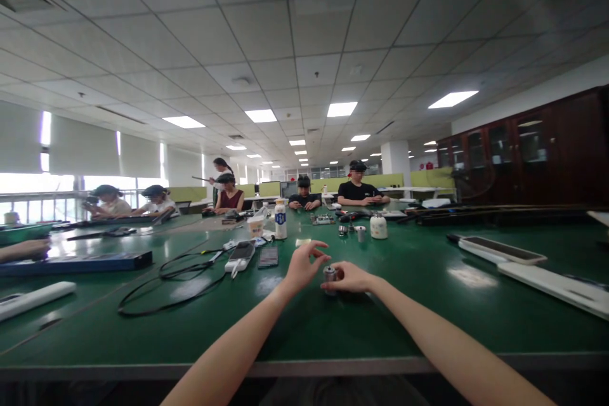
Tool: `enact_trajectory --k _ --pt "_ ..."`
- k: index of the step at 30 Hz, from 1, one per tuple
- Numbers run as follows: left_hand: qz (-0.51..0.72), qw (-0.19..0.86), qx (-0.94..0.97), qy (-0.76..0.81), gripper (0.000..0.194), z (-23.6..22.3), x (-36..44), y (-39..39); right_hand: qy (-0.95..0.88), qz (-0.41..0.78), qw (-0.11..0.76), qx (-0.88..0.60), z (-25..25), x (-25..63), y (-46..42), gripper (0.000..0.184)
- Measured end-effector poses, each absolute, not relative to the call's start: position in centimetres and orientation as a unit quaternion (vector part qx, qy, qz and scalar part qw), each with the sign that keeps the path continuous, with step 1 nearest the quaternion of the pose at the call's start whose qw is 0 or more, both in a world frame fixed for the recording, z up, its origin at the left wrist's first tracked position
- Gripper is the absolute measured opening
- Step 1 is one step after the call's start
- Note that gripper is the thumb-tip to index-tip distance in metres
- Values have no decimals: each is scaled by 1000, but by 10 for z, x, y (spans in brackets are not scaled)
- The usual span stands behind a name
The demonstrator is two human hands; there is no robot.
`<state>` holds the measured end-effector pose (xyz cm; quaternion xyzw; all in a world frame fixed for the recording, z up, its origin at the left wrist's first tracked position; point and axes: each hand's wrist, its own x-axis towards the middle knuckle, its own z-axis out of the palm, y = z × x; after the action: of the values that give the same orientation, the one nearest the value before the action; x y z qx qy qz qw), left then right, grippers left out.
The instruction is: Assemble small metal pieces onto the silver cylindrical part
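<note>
A small silvery metal cylinder (329,276) stands upright on the green table (304,336), a dark opening or knob on its top. My right hand (351,277) is closed around its right side. Just left of and above it, my left hand (307,263) is raised with thumb and fingers apart, and nothing shows between them. Beyond my left hand lies a pale yellow pad (302,242). Another grey metal cylinder (360,234) and a smaller metal piece (342,230) stand farther back.
A white bottle (280,221), a cup (255,226) and a cream jar (379,227) stand behind my hands. At left lie a handheld device (240,256) and a looping black cable (143,314). White bars (556,288) lie at right. Several people sit across the table.
</note>
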<state>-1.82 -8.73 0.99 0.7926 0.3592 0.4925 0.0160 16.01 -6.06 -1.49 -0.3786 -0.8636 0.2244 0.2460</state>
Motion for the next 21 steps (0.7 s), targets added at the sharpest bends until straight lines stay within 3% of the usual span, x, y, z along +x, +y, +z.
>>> enact_trajectory --k 3,8,11,16,21 --pt "481 10 791 379 28 9 -30 -77 -863 237 241 -374 -13 161 -63 53" --pt "344 -12 826 446 28 -8 -58 -53 -864 262 227 -366 -11 162 -66 56" --pt "309 37 829 464 32 -18 -68 -43 -866 268 223 -357 -9 162 -67 55" --pt "297 81 826 472 39 -22 -68 -39 -871 263 220 -351 -8 163 -68 51" --pt "400 15 813 422 29 -3 -53 -58 -870 280 218 -341 -9 163 -65 51"
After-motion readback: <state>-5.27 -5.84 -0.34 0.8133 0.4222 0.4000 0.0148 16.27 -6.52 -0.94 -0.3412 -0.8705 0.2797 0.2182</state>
